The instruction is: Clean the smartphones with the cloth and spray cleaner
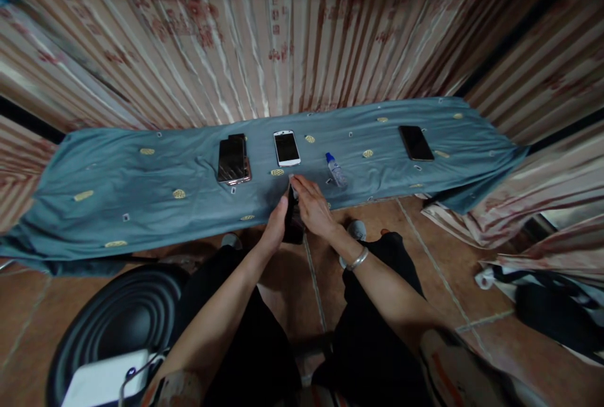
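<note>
In front of my knees, at the near edge of the cloth-covered table, my left hand (276, 224) grips a dark phone (293, 231) by its side, thumb along the edge. The phone is tilted and seen nearly edge-on. My right hand (314, 206), with a silver bangle on its wrist, lies against the phone's upper part, fingers bent together. Something small and pale shows at its fingertips, too small to name. Beyond the hands a white phone (287, 148) lies face up. To the right of it is a clear bottle with a blue cap (336, 171).
A stack of dark phones (233, 160) lies left on the blue-green tablecloth (155, 174); another black phone (416, 143) lies right. Striped curtains (302, 36) hang behind. By my left leg, a white box-shaped device with a cable (106, 379) rests on a black round stool (127, 312).
</note>
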Demonstrator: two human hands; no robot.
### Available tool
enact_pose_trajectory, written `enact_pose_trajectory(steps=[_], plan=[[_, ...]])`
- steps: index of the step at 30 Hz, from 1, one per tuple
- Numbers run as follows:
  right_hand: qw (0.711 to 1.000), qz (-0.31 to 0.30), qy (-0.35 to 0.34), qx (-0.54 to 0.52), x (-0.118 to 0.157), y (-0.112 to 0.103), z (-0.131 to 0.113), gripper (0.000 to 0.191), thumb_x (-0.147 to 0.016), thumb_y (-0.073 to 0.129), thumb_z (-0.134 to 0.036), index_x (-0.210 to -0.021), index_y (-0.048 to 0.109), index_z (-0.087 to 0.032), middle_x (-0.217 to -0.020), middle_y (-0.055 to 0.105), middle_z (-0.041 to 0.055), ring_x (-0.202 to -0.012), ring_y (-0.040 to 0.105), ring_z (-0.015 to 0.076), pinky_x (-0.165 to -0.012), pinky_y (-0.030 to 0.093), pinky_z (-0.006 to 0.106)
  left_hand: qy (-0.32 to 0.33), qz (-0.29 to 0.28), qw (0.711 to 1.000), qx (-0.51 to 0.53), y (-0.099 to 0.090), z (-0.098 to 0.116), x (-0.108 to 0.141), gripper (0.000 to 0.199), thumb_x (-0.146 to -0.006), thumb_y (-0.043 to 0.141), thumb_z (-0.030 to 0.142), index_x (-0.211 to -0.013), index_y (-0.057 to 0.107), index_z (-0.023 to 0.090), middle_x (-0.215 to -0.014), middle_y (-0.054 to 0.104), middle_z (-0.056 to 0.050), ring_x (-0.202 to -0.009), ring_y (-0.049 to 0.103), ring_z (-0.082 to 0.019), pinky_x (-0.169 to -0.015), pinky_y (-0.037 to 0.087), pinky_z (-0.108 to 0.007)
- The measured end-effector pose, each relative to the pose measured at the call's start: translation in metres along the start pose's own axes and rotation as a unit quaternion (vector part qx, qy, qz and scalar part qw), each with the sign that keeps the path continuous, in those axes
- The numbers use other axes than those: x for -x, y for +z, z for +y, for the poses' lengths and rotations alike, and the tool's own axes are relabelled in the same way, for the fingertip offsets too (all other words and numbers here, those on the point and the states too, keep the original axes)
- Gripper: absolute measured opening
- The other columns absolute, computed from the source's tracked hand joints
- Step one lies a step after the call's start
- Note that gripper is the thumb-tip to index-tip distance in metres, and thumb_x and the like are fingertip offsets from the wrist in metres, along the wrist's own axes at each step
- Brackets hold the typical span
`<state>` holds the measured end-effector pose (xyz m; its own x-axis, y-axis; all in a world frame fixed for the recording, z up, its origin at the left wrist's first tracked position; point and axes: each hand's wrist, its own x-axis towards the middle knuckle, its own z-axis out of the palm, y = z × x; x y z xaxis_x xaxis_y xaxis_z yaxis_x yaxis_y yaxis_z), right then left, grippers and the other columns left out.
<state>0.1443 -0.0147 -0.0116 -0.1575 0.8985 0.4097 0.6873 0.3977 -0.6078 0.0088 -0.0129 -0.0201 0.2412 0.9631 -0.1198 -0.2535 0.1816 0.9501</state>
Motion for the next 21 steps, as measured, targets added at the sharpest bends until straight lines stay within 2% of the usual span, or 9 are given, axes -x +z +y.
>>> enact_pose_trajectory(steps=[5,11,15,19,21], plan=[[1.0,0.006,-0.02,0.01,0.003,0.001,-0.006,0.066,-0.087,0.035,-0.005,-0.152,0.04,-0.015,-0.155,0.043,0.0117,-0.141,0.039,0.0265,-0.118,0.036,0.054,0.016,0.009,0.999,-0.051,-0.002,0.007,0.001,0.054,-0.092,0.052,0.053,-0.134,0.063,0.021,-0.152,0.051,-0.002,-0.149,0.034,-0.025,-0.126,0.017,-0.039],[0.997,-0.022,-0.07,0.032,0.007,0.006,-0.016,0.053,-0.093,0.033,-0.009,-0.143,0.053,-0.008,-0.15,0.049,0.0158,-0.137,0.04,0.029,-0.118,0.038,0.052,-0.022,0.053,0.994,-0.088,-0.005,0.008,0.0,0.05,-0.095,0.049,0.041,-0.134,0.062,0.014,-0.148,0.055,-0.009,-0.146,0.04,-0.026,-0.125,0.019,-0.04],[0.998,-0.015,-0.061,0.032,0.006,0.005,-0.014,0.055,-0.095,0.031,-0.009,-0.148,0.047,-0.011,-0.151,0.048,0.0138,-0.139,0.04,0.0278,-0.118,0.038,0.053,0.001,0.038,0.996,-0.083,-0.004,0.01,0.001,0.047,-0.095,0.05,0.041,-0.133,0.063,0.017,-0.15,0.053,-0.006,-0.147,0.038,-0.024,-0.126,0.018,-0.038],[0.998,0.003,-0.043,0.035,0.003,0.008,-0.008,0.056,-0.095,0.029,-0.01,-0.15,0.042,-0.007,-0.154,0.045,0.017,-0.142,0.037,0.0279,-0.119,0.036,0.053,0.019,0.016,0.997,-0.079,-0.001,0.011,0.003,0.047,-0.095,0.049,0.042,-0.132,0.064,0.017,-0.149,0.054,-0.006,-0.147,0.038,-0.024,-0.125,0.018,-0.036],[0.999,0.005,-0.033,0.036,0.001,0.012,-0.006,0.058,-0.095,0.03,-0.01,-0.153,0.036,-0.009,-0.156,0.041,0.0166,-0.145,0.034,0.0279,-0.12,0.034,0.055,0.02,0.017,0.997,-0.072,0.0,0.011,0.003,0.046,-0.095,0.05,0.042,-0.131,0.064,0.018,-0.149,0.055,-0.005,-0.147,0.038,-0.023,-0.125,0.017,-0.036]])
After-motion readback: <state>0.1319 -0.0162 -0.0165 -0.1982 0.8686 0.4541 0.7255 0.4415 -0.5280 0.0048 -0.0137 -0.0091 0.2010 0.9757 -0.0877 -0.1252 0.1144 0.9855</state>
